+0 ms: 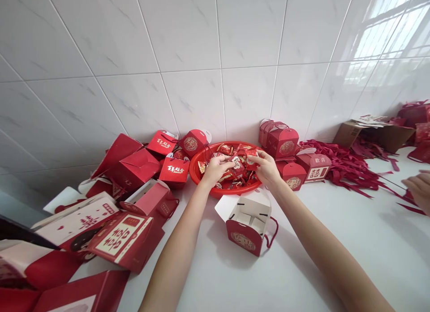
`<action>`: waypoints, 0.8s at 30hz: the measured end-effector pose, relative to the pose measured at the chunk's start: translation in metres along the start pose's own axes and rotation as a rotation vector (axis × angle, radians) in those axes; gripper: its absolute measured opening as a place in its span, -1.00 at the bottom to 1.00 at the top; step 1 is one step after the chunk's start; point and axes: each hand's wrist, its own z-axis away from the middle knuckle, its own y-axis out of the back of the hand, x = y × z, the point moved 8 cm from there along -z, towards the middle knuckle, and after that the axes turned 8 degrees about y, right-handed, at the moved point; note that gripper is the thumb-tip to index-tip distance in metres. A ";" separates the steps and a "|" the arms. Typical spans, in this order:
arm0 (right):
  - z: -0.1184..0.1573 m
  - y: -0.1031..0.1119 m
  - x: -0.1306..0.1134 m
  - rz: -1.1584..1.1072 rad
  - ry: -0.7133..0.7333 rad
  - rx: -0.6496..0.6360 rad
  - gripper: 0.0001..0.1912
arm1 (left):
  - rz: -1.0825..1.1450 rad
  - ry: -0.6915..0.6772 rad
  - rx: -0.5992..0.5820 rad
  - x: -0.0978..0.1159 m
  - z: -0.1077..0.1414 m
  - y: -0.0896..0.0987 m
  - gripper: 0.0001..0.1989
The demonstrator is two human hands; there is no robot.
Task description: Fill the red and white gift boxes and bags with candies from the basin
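Observation:
Both my hands are over a red plastic basket [218, 192] heaped with wrapped candies. My left hand [215, 169] pinches a dark red wrapped candy [238, 166] with pale lettering on it. Between the fingertips of my right hand [268, 168] is a bright red wrapped candy [251, 156]. In front of the basket, between my forearms, an open red gift box [243, 238] stands upright with its flaps spread. Its white inside shows, and a dark red cord handle [274, 231] hangs at its right side.
Several red gift boxes [134, 168] crowd the left side. More closed boxes [285, 142] are stacked right of the basket. Dark red ribbons [349, 168] lie beside a cardboard box [346, 134]. Another person's hand [418, 191] shows at the right edge. A tiled wall [251, 97] stands behind.

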 end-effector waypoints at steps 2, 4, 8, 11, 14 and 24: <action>0.001 -0.001 -0.001 0.013 0.010 -0.025 -0.60 | 0.024 -0.001 -0.003 0.000 0.000 0.001 -0.65; 0.001 -0.002 0.000 0.017 0.010 -0.041 -0.62 | 0.021 -0.006 0.003 -0.001 0.000 0.002 -0.63; 0.002 -0.003 0.003 0.010 -0.034 -0.047 -0.66 | 0.003 -0.048 -0.024 0.001 0.000 0.000 -0.61; 0.003 -0.006 0.006 0.024 -0.047 -0.055 -0.65 | -0.008 -0.105 0.001 0.005 0.001 0.002 -0.61; 0.003 -0.007 0.007 0.071 -0.012 -0.039 -0.64 | -0.047 -0.146 0.059 0.007 0.001 0.006 -0.63; -0.002 0.000 0.006 0.105 0.033 0.046 -0.71 | -0.485 -0.032 0.448 0.000 -0.003 0.035 -0.82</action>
